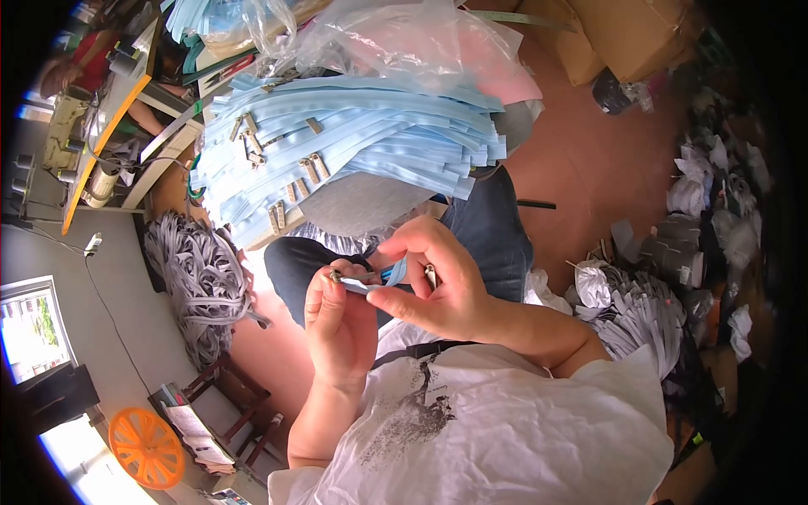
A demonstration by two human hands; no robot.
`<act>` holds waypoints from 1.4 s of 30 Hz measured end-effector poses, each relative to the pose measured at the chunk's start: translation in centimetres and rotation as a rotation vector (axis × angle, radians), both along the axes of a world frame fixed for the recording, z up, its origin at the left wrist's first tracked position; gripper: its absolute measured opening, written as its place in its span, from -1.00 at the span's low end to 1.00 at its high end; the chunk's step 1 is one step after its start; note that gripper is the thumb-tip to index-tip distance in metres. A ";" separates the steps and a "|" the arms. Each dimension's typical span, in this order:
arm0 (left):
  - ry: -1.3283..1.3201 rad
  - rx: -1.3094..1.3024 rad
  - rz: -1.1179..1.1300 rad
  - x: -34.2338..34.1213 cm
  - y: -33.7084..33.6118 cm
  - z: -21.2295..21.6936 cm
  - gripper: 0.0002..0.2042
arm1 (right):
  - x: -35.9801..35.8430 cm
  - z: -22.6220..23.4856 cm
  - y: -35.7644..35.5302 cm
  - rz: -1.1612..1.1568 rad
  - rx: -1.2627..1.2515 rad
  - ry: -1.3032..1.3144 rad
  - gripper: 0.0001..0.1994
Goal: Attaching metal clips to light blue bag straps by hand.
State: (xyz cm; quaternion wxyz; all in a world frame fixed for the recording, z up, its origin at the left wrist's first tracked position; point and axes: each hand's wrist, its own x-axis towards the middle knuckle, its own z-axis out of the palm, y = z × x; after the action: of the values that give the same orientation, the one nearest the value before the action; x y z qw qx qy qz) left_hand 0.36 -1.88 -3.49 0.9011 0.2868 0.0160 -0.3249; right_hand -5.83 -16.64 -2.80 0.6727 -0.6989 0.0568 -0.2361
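Light-blue strip (358,287) sits between my two hands, above my lap, on the near side of a pile of blue strips (362,135). At the far left, another person (98,52) is mostly cut off behind a yellow-edged table (109,139). My left hand (341,332) has thumb and fingers pinched together on the strip's left end, beside a small metal piece (335,276); the fingertips hide part of both. My right hand (454,290) touches the strip with its thumb; its fingers curl around a shadowed, darker blue part, and I cannot tell whether they are clamped on it. Something metallic (431,276) shows inside that hand, half hidden. Clear plastic (370,38) covers the pile's far side, and things at the far right fade into the dark rim.

As for room, a grey tangle of strips (198,286) bounds the left, with floor between it and my knee. A grey surface (362,206) shows along the pile's near edge, just beyond my hands. To the right, reddish floor (589,168) stretches widely, while a grey bundle (644,316) lies near my right elbow.
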 end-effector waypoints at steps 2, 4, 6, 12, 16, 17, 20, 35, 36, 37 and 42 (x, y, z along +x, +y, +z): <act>-0.066 0.044 -0.021 0.0 0.1 0.1 -0.86 | 0.5 0.0 -0.1 0.003 -0.094 -0.045 -0.72; -0.087 0.049 -0.013 -0.1 0.2 -0.3 -0.86 | 0.9 0.1 -0.1 0.009 -0.283 -0.134 -0.78; -0.111 0.054 -0.003 -0.1 0.3 -0.3 -0.85 | 1.0 0.0 -0.2 0.034 -0.268 -0.152 -0.81; -0.079 0.076 0.003 -0.3 0.5 0.1 -0.87 | 0.8 0.6 -0.6 0.155 -0.126 -0.020 -0.90; -0.277 0.184 0.028 -0.1 1.2 -1.1 -0.85 | 0.7 1.0 -0.5 0.136 -0.122 0.035 -0.90; -0.342 0.228 0.042 -0.1 1.2 -1.2 -0.84 | 0.6 0.9 -0.6 0.136 -0.123 0.035 -0.90; -0.449 0.252 0.044 -0.1 1.1 -1.0 -0.83 | 0.5 0.9 -0.8 0.148 -0.129 0.067 -0.88; -0.742 0.494 0.147 -0.4 0.7 -1.1 -0.78 | 0.5 -0.2 0.0 0.188 0.138 0.071 -0.84; -0.742 0.495 0.147 -0.4 0.7 -1.0 -0.78 | 0.5 -0.2 0.1 0.202 0.244 0.094 -0.84; -0.731 0.518 0.136 -0.4 0.6 -0.8 -0.79 | 0.4 -0.3 0.2 0.217 0.350 0.118 -0.85; -0.700 0.524 0.102 -0.5 0.6 -0.4 -0.82 | 0.7 -1.1 0.5 0.211 0.499 0.072 -0.89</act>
State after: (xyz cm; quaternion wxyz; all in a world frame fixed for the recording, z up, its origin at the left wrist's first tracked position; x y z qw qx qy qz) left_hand -0.17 -1.33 -3.84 0.7640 0.5971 -0.1943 -0.1484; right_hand -5.08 -16.11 -3.92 0.8426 -0.5214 0.0641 -0.1185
